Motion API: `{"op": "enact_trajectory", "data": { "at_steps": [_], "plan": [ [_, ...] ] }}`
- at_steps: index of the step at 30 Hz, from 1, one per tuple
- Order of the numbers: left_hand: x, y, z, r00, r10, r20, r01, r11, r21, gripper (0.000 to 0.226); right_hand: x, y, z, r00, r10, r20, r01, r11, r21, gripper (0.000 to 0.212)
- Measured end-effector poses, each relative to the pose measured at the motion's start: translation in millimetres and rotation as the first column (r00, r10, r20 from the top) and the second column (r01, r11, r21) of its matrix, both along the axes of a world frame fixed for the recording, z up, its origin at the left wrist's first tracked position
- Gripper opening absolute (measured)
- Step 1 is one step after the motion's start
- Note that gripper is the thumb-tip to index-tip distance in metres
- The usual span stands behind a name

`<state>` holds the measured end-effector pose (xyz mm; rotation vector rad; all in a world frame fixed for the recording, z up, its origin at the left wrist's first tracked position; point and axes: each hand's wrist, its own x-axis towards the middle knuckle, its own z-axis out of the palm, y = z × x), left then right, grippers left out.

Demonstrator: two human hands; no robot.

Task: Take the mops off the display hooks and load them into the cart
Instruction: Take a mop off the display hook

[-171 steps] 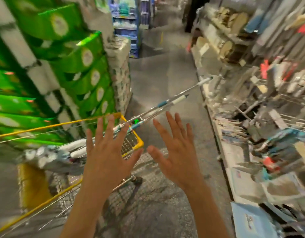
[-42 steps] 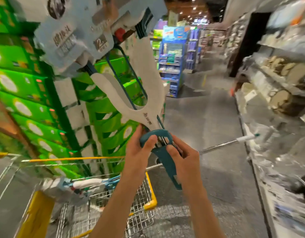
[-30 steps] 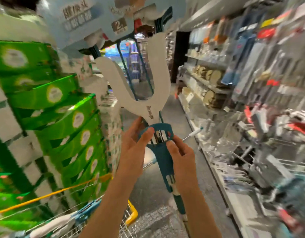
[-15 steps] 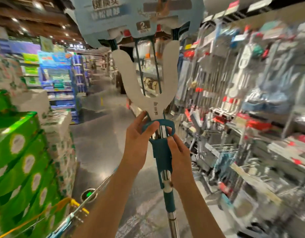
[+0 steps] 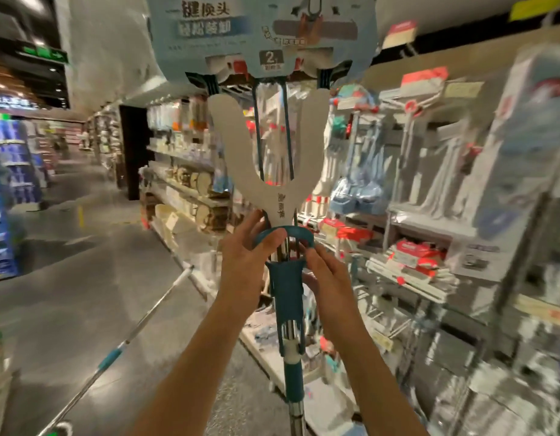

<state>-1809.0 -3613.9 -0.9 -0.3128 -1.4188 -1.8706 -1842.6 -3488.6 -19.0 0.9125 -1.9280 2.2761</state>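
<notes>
I hold a sponge mop (image 5: 286, 291) upright in front of me, head up. It has a white Y-shaped yoke, a teal squeeze handle and a light blue packaging card over the head at the top. My left hand (image 5: 245, 262) grips the teal loop of the handle, thumb hooked over it. My right hand (image 5: 324, 278) pinches the teal sleeve from the right. The display rack (image 5: 430, 190) with more hanging mops stands to the right. A mop handle (image 5: 146, 319) sticks up from lower left; the cart itself is out of view.
Shelves (image 5: 184, 184) of household goods run along the right side of the aisle. Grey floor (image 5: 83, 278) stretches away to the left towards blue displays (image 5: 8, 190). Wire baskets (image 5: 407, 278) with packed goods jut out at waist height on the right.
The view has swung right, from the green stacks and cart towards the display rack. The mop stays upright in both hands, grip unchanged. 5.7 s ago both hands were open and held nothing.
</notes>
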Motion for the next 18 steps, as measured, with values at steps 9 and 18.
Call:
{"op": "enact_trajectory", "data": {
  "at_steps": [9,18],
  "plan": [
    [-53.2,144.1,30.6,0.957,-0.278,-0.082,0.282,0.958,0.053,0.033,-38.3,141.6,40.9,0.957,-0.25,-0.148,0.247,0.968,-0.037,0.024],
    [-100.6,291.8,64.8,0.885,-0.457,-0.091,0.456,0.889,-0.038,0.027,-60.1,294.0,78.0,0.876,-0.417,-0.242,0.423,0.906,-0.029,0.025]
  ]
}}
